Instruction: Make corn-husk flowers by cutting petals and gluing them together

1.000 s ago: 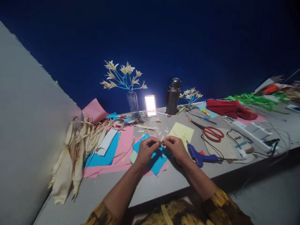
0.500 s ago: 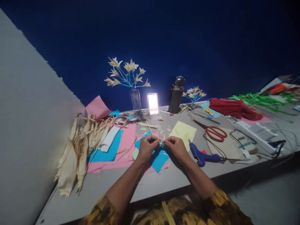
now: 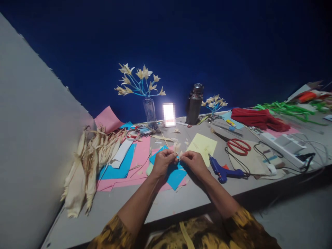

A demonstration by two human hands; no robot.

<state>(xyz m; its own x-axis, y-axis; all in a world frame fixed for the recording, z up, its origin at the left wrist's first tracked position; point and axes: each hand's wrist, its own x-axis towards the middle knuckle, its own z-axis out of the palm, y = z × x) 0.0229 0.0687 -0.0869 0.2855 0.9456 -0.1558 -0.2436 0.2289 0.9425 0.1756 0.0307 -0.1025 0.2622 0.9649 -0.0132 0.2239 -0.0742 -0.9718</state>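
My left hand (image 3: 164, 163) and my right hand (image 3: 194, 164) meet over the blue paper (image 3: 176, 179), fingertips close together. Both are closed in a pinch. A small pale husk piece (image 3: 181, 154) shows at the right fingertips; what the left fingertips hold is too small to make out. Under and beside the hands lie pink paper and pale scraps. A yellow sheet (image 3: 203, 145) is just beyond my right hand, and a blue glue gun (image 3: 223, 170) lies to its right.
Dried husks (image 3: 80, 173) lie at the left by the wall. Behind stand a glass vase (image 3: 150, 112) of husk flowers, a bright light and a dark flask (image 3: 194, 105). Red-handled scissors (image 3: 238, 147), a red cloth (image 3: 259, 118) and a power strip (image 3: 282, 148) are at the right.
The fingertips of both hands have shifted slightly, and a pale husk piece shows more clearly between them. The view has moved a little.
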